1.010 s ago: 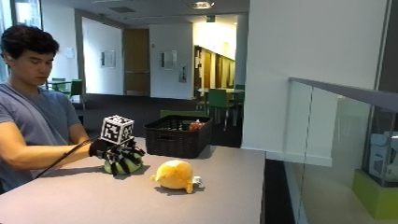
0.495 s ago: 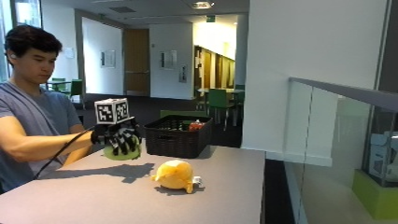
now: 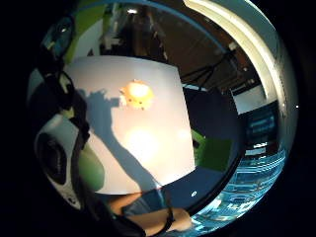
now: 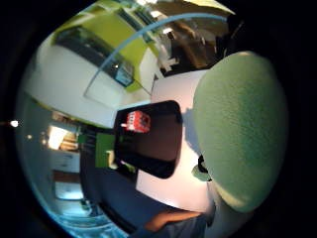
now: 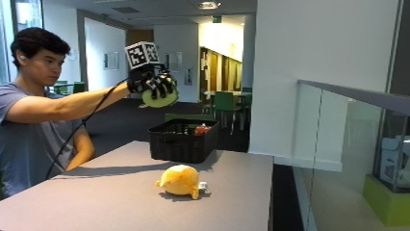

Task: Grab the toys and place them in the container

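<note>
In the outside view the gloved right hand (image 5: 151, 82) covers most of the green toy (image 5: 160, 98); only its lower edge shows under the fingers, so its shape cannot be told. The black basket (image 5: 183, 140) hides nearly all it holds: a red toy (image 5: 202, 129) pokes just above the rim, the rest out of sight. The yellow toy (image 5: 180, 180) on the table (image 5: 115, 202) has a small white part at its side, too small to make out. In the thumb side palm view the green toy (image 4: 242, 129) runs off the picture's edge, and the red thing (image 4: 137, 121) inside the basket (image 4: 151, 139) is too blurred to identify. The bare hand is not seen
</note>
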`<act>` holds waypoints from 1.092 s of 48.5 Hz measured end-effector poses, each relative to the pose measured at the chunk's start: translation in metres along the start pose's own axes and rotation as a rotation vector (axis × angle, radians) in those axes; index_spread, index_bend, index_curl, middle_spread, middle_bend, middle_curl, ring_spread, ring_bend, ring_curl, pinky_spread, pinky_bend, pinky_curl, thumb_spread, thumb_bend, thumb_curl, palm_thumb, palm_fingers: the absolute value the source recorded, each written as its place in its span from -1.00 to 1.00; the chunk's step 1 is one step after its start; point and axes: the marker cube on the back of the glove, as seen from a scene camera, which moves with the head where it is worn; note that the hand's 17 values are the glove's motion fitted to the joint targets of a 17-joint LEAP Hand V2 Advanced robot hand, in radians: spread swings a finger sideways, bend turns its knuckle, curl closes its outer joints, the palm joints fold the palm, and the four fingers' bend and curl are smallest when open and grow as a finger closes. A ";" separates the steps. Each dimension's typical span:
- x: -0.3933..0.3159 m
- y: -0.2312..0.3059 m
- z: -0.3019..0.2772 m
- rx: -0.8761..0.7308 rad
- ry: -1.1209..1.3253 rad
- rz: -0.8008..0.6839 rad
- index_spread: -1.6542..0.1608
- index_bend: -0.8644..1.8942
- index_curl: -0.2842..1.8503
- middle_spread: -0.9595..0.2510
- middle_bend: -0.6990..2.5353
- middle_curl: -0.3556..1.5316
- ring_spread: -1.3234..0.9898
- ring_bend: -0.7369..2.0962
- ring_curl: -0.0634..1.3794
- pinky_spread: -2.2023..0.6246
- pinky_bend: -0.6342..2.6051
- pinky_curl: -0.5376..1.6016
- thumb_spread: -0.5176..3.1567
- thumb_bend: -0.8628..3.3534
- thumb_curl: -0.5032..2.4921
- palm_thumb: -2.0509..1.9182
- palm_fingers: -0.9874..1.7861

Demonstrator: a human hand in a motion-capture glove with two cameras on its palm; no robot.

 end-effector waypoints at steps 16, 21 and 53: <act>-0.181 -0.016 -0.007 0.051 -0.159 -0.402 0.40 -0.27 -0.60 -0.21 -0.33 -0.05 -0.24 0.31 -0.24 0.25 0.09 -0.13 -0.26 -0.50 -0.15 0.39 0.38; -0.177 -0.034 0.027 0.022 -0.093 -0.327 0.40 -0.29 -0.62 -0.22 -0.34 -0.02 -0.25 0.31 -0.23 0.25 0.10 -0.12 -0.26 -0.51 -0.13 0.39 0.36; -0.196 -0.032 0.034 -0.037 0.008 -0.291 0.46 -0.32 -0.73 0.48 -0.39 0.00 -0.01 0.37 -0.27 0.38 0.32 -0.08 -0.19 -0.65 -0.41 -0.05 -0.23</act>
